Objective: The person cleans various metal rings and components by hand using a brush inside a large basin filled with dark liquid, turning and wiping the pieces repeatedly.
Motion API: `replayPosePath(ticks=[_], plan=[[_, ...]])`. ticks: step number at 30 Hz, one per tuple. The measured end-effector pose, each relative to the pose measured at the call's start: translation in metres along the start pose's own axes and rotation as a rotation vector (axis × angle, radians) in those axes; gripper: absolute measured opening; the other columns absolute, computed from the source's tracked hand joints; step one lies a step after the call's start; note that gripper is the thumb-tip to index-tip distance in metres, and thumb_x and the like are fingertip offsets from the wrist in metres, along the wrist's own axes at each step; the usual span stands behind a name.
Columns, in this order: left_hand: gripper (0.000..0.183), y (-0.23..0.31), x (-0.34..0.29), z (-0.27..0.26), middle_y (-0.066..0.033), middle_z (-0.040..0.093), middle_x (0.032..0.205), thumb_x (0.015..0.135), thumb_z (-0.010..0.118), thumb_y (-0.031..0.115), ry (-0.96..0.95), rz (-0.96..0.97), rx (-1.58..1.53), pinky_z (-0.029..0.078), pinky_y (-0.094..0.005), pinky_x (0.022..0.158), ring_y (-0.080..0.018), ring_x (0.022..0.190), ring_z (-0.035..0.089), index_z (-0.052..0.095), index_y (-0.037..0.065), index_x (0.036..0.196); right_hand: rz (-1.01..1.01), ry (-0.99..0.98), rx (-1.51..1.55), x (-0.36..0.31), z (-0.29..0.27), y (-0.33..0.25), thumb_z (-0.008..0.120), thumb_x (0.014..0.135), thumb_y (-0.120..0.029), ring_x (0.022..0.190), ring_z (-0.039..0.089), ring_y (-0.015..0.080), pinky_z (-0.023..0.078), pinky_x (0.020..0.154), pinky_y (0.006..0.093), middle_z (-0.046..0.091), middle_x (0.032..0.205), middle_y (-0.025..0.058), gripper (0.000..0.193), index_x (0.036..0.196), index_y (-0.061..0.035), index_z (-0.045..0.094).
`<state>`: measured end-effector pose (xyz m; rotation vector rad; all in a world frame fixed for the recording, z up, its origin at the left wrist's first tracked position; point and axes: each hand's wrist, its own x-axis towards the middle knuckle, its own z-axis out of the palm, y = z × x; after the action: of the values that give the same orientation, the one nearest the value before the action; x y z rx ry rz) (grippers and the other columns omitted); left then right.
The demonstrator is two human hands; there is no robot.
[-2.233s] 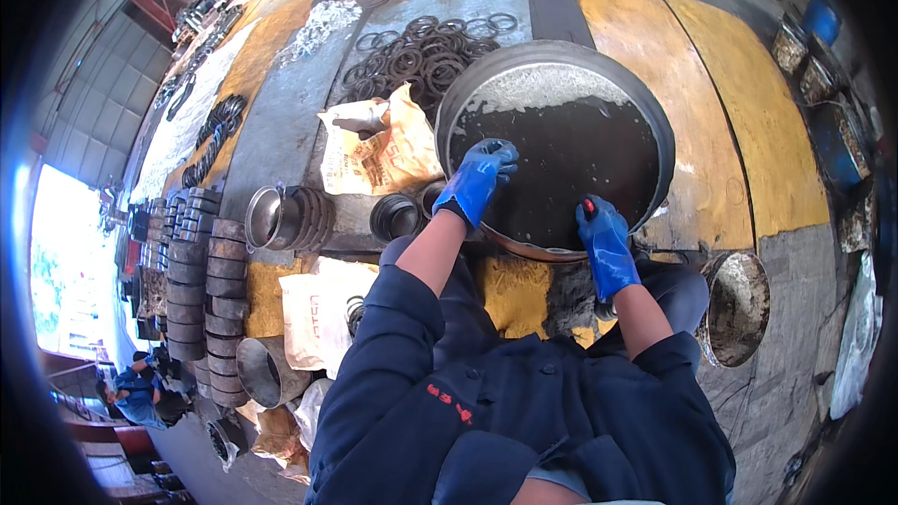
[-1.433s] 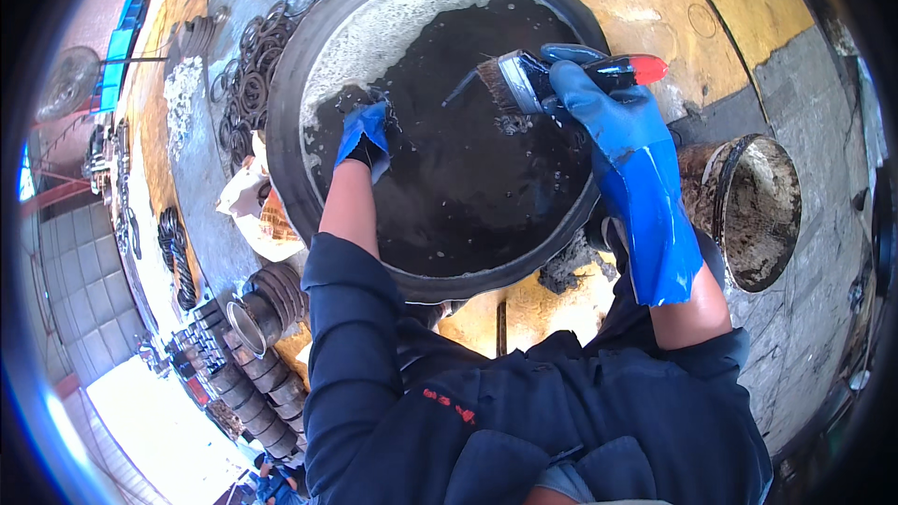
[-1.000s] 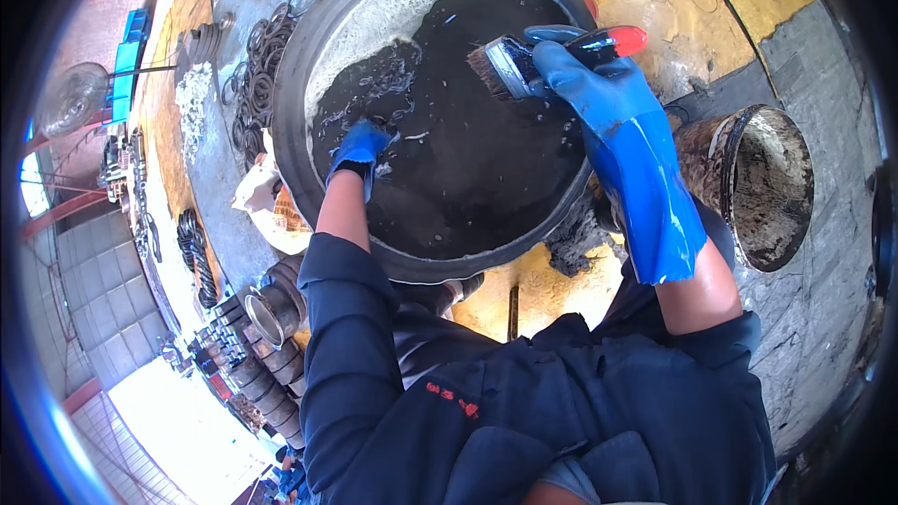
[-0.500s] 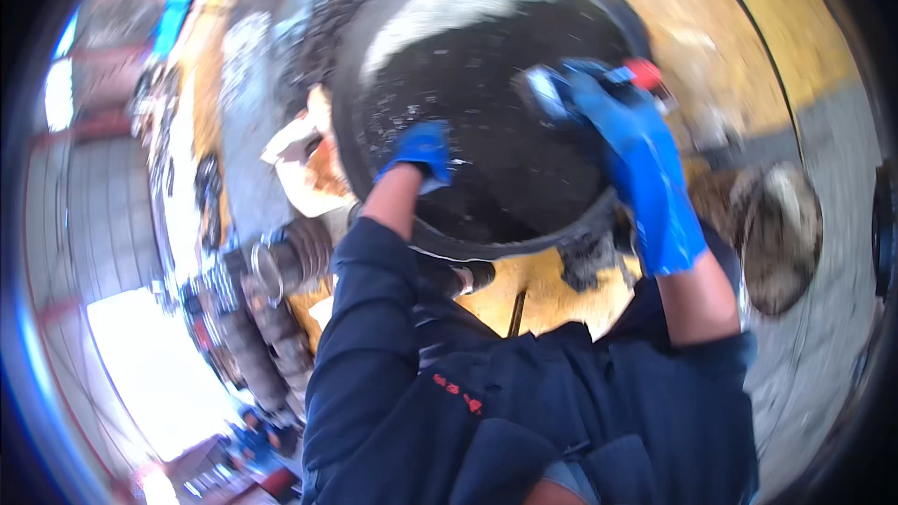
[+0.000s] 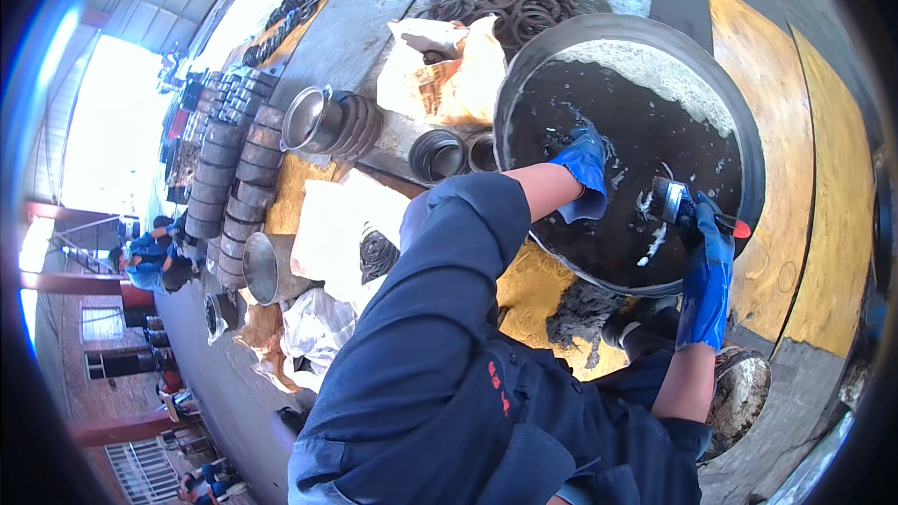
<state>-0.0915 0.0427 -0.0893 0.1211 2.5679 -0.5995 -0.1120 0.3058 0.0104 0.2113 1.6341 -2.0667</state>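
Head view, from the left: stacked dark cylinders [image 5: 213, 173] stand well out past the left hand [image 5: 586, 166], and one tan paper bag [image 5: 435, 79] sits closer, just outside the basin's left edge. The forearm slants over the near rim of the one wide basin [image 5: 751, 150], which lies under both hands; the left glove reaches down into the dark liquid [image 5: 622, 145], its fingers hidden, so whether it grips anything cannot be told. Liquid fills the gap between the two hands and leaves room ahead of them as far as the band of pale foam [image 5: 655, 73] along the far wall. One brush [image 5: 675, 202] sits in the right hand [image 5: 709, 241], whose gloved fingers close round its handle; the bristles point toward the left hand, while the red handle end juts close to the right rim. Yellow floor sheets [image 5: 769, 178] spread right of that hand, and one stained bucket [image 5: 739, 402] stands behind it, beside the forearm.
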Motion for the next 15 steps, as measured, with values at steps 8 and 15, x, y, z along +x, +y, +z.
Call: replayPosePath(ticks=[8, 15], plan=[[0.037, -0.029, -0.063, 0.044, -0.0071, 0.072, 0.110, 0.092, 0.055, 0.035, -0.041, -0.207, -0.293, 0.049, -0.0528, 0.074, -0.0323, 0.100, 0.067, 0.072, 0.015, 0.117, -0.232, -0.260, -0.553, 0.034, -0.004, 0.097, 0.064, 0.092, -0.013, 0.087, 0.064, 0.0121, 0.051, 0.078, 0.0259, 0.069, 0.104, 0.0055, 0.026, 0.115, -0.0024, 0.068], [0.034, -0.085, -0.160, -0.007, -0.0220, 0.071, 0.097, 0.070, 0.073, 0.026, 0.187, 0.067, -0.427, 0.056, -0.0402, 0.082, -0.0335, 0.093, 0.071, 0.076, 0.007, 0.097, -0.283, -0.267, -0.589, 0.011, -0.002, 0.089, 0.064, 0.094, -0.014, 0.089, 0.065, 0.0140, 0.052, 0.080, 0.0270, 0.070, 0.102, 0.0051, 0.027, 0.118, -0.0015, 0.066]])
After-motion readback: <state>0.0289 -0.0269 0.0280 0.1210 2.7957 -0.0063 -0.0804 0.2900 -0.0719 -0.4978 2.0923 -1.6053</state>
